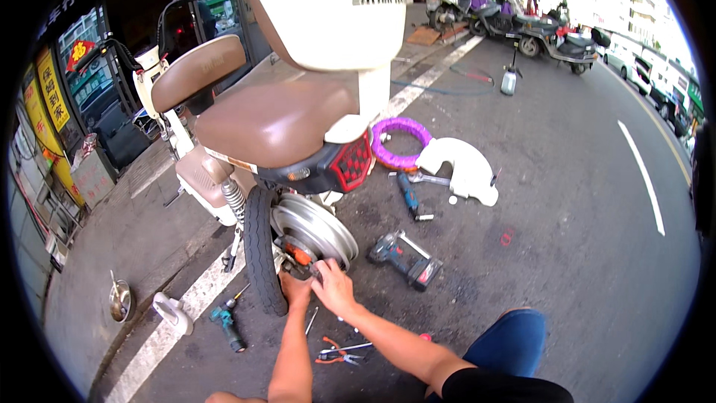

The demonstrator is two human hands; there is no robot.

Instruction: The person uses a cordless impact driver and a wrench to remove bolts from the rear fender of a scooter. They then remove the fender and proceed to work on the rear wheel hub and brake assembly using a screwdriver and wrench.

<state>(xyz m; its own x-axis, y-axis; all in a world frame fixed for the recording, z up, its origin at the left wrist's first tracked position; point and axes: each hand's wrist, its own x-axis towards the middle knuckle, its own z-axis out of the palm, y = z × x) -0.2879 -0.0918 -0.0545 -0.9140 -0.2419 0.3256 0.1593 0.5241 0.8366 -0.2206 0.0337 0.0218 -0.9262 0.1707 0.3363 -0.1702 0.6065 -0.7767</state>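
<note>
At the rear of a brown and cream electric scooter [276,116], both of my hands work close together beside the bare silver wheel rim [321,227]. An orange brake caliper [299,255] sits at the hub, just above my fingers. My left hand [296,291] reaches in between the black tyre [261,254] and the hub, its fingers mostly hidden. My right hand [334,288] is closed around a small dark part at the hub, too small to name. The tyre stands off the rim, on its left side.
On the ground lie a cordless impact wrench [406,257], a blue ratchet tool [409,194], a teal drill [227,325], orange-handled pliers [339,357], a purple ring [403,143], a white fender [461,170] and a metal bowl [120,302]. A spray bottle [509,80] stands farther off, before parked scooters [533,33].
</note>
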